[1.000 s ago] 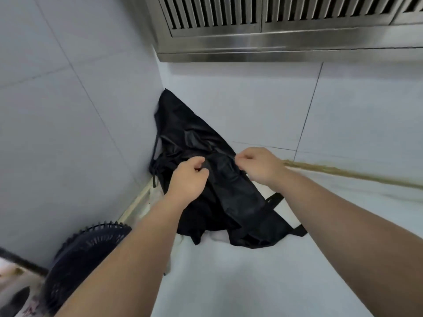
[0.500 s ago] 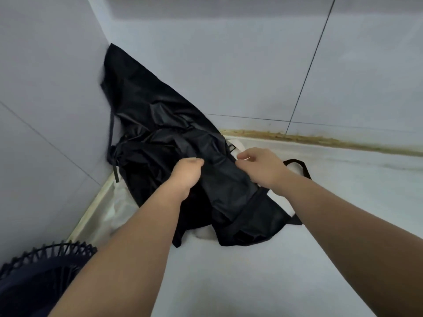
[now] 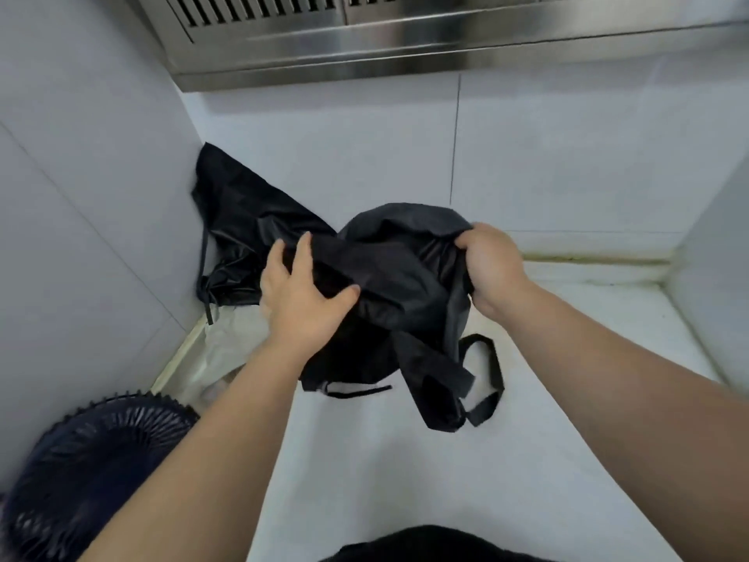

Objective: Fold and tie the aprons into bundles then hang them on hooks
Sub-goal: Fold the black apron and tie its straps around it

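Black cloth bunches under both sets of fingers: the right hand is curled tight round one end of the apron, and the left hand clamps a fold between its thumb and spread fingers. The apron is held over the white counter, its straps trailing onto it. Behind the left hand a second apron slumps in the wall corner, above crinkled pale plastic. A dark fan sits lower left; a steel hood runs overhead.
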### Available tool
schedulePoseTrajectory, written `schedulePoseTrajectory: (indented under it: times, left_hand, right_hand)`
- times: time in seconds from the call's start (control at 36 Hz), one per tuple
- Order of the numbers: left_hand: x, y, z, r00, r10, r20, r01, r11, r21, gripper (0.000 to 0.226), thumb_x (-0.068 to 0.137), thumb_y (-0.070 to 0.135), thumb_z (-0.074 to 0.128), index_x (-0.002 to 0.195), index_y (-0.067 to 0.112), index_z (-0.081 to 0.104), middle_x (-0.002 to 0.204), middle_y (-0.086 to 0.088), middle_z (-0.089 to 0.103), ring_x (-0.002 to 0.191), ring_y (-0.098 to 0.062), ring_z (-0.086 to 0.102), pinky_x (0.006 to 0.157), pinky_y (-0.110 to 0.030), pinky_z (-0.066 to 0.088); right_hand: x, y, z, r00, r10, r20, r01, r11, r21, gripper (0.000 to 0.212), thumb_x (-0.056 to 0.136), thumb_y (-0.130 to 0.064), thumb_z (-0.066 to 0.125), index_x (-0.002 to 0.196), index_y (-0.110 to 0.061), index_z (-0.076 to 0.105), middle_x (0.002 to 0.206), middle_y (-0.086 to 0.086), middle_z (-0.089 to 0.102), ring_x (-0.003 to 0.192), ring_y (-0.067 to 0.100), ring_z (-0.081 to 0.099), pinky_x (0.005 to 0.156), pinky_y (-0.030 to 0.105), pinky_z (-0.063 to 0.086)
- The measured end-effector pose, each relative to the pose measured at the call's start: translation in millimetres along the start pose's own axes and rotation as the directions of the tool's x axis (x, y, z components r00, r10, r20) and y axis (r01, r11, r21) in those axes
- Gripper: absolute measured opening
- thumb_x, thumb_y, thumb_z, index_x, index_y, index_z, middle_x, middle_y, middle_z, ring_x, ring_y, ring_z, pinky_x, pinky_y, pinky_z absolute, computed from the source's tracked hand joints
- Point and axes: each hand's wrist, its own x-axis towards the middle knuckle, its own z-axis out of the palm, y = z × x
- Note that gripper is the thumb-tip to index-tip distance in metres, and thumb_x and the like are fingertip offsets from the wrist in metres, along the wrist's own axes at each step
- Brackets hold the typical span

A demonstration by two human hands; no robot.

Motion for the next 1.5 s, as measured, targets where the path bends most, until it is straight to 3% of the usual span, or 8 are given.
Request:
schedulePoseTrajectory:
  times: [0.22,0.53,0.69,0.97,1.14,1.25,1.36,1.5]
  left_hand:
    - [-58.9,35.5,14.5,0.881,-0.102,0.462,0.352,0.794,-0.495,0.047,0.082,0.031,0.071,0.124,0.026,0.051,0.115,0.006,0.066,0.102,-0.013,0.064,0.084,-0.029,0.049]
    - [-132.4,135.4,22.3,0.933,-0.128,0.336,0.358,0.424,-0.832,0.015,0.093,0.022,0.058,0.104,0.017,0.067,0.094,0.002,0.071,0.084,-0.013,0.066,0.073,-0.029,0.054]
    - [-181.1,162.3,36.8,0.898,-0.153,0.413,0.432,0.126,-0.893,0.019,0.098,0.032,0.052,0.096,0.016,0.063,0.072,0.003,0.067,0.066,-0.014,0.064,0.075,-0.034,0.047]
    - [-239.4,148.8,47.5,0.847,-0.345,0.405,0.455,0.078,-0.887,0.042,0.101,0.041,0.042,0.126,0.013,0.060,0.120,-0.008,0.067,0.104,-0.024,0.066,0.071,-0.036,0.056]
    - [-256.2,124.7,34.8,0.823,-0.415,0.388,0.423,-0.008,-0.906,0.039,0.101,0.036,0.043,0.129,0.012,0.058,0.125,-0.007,0.065,0.110,-0.025,0.064,0.081,-0.040,0.056]
    - [-270.8,107.1,24.3,0.797,-0.472,0.376,0.467,0.087,-0.880,0.026,0.100,0.031,0.046,0.113,0.015,0.062,0.102,-0.004,0.069,0.088,-0.019,0.066,0.069,-0.033,0.054]
    - [-287.7,86.9,9.8,0.797,-0.602,0.055,0.522,0.640,-0.564,0.037,0.091,0.032,0.056,0.123,0.014,0.051,0.125,-0.009,0.051,0.102,-0.024,0.054,0.086,-0.036,0.046]
    - [-325.5,88.3,-18.8,0.981,0.188,0.053,-0.187,0.982,-0.028,0.106,0.074,0.046,0.072,0.153,0.031,0.003,0.160,0.002,0.006,0.147,-0.018,0.000,0.119,-0.046,0.007]
  right_hand:
    - [-56.8,-25.6,-78.5,0.987,0.120,0.106,-0.146,0.946,0.290,0.018,0.078,-0.004,0.037,0.087,-0.009,0.052,0.087,0.010,0.054,0.083,0.027,0.052,0.081,0.039,0.043]
    - [-89.7,-8.2,-202.3,0.972,-0.133,-0.192,0.008,0.841,-0.542,0.044,0.084,-0.025,0.068,0.120,-0.009,0.048,0.108,0.002,0.049,0.102,0.023,0.052,0.079,0.027,0.038]
    - [-133.8,-1.4,-227.3,0.968,-0.201,0.150,0.248,0.671,-0.699,0.047,0.092,-0.036,0.054,0.055,-0.013,0.034,0.062,0.010,0.036,0.061,0.022,0.035,0.054,0.033,0.024]
    - [-186.5,34.6,-260.5,0.796,0.248,0.552,-0.148,0.964,-0.220,0.051,0.093,-0.063,0.028,0.099,-0.025,0.062,0.077,-0.007,0.067,0.075,0.012,0.064,0.071,0.026,0.045]
    - [-209.8,44.2,-262.6,0.851,0.091,0.517,0.350,0.636,-0.688,0.031,0.095,-0.032,0.053,0.069,-0.016,0.050,0.071,-0.004,0.050,0.069,0.013,0.047,0.069,0.027,0.035]
    - [-224.6,39.5,-252.4,0.956,-0.060,0.288,0.230,0.764,-0.602,0.028,0.101,-0.026,0.038,0.075,-0.017,0.044,0.070,-0.003,0.043,0.065,0.013,0.040,0.057,0.025,0.030]
    - [-245.0,33.0,-230.9,0.954,-0.182,0.237,0.291,0.755,-0.588,0.020,0.100,-0.029,0.041,0.095,-0.014,0.053,0.077,-0.005,0.051,0.073,0.015,0.046,0.062,0.028,0.032]
    - [-284.2,29.5,-194.3,0.905,-0.215,0.367,0.383,0.788,-0.482,0.019,0.097,-0.026,0.052,0.092,-0.011,0.062,0.073,-0.008,0.056,0.063,0.003,0.048,0.056,0.010,0.038]
